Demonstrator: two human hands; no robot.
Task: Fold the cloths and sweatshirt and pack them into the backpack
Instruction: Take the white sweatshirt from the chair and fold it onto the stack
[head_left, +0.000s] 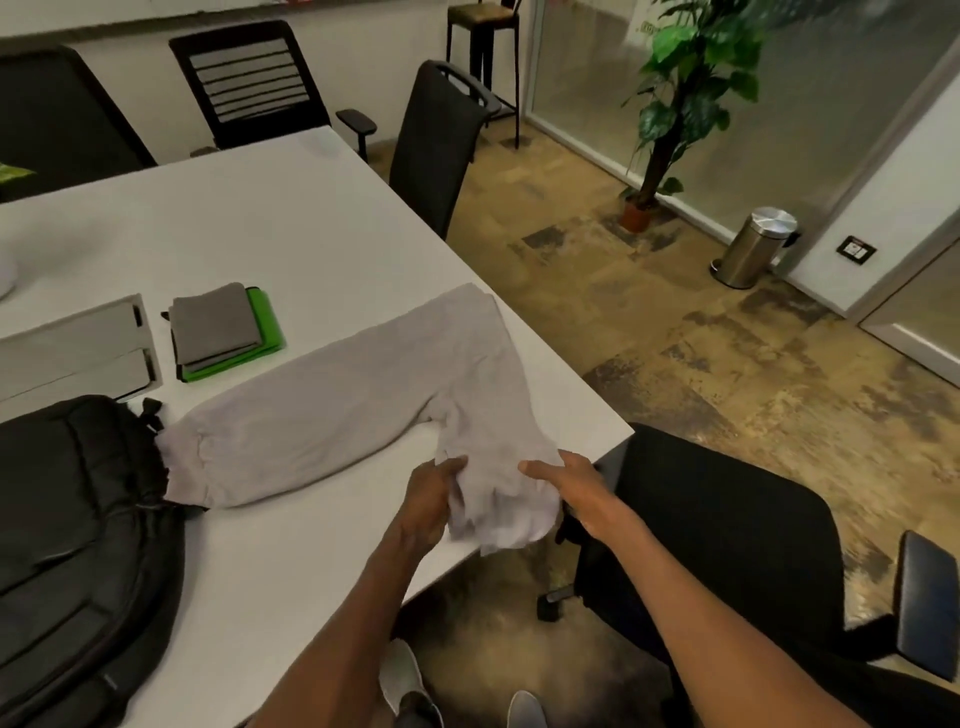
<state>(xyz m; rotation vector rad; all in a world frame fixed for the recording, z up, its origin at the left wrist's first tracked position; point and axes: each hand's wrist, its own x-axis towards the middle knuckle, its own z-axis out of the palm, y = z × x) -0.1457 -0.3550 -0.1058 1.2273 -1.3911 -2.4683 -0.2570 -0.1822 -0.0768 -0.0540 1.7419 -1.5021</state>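
A pale grey sweatshirt (363, 384) lies across the near right part of the white table (291, 244), one sleeve stretched left to the black backpack (78, 545). Its bunched end hangs over the table's near edge. My left hand (431, 501) grips that bunched end from the left, and my right hand (566, 491) holds it from the right, thumb on top. Folded grey cloths lie stacked on a folded green cloth (223, 332) further back on the table.
A black office chair (727, 530) stands just right of my arms, and more black chairs (441, 140) ring the table. A grey panel (72, 348) sits at the table's left. On the floor stand a potted plant (675, 104) and a steel bin (753, 249).
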